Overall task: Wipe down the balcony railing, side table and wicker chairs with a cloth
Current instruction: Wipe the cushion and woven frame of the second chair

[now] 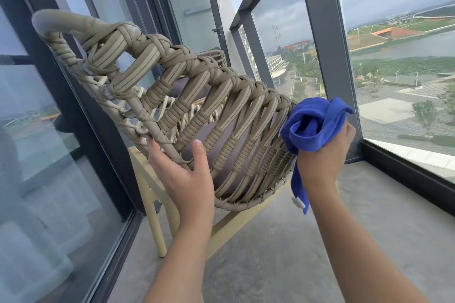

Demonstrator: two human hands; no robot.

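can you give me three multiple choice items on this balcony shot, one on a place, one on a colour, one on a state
1. Where is the left hand?
A. on the wicker chair's woven back
B. on the railing
C. flat on the floor

2. What colour is the cloth?
A. white
B. blue
C. green

3. How is the right hand holding the cloth?
A. spread flat under an open palm
B. draped over the wrist only
C. bunched in a grip

Answers:
1 A: the left hand's fingers rest against the weave of the chair back.
2 B: the cloth is bright blue against the grey railing post.
3 C: the fingers curl round the crumpled cloth, with one end hanging down.
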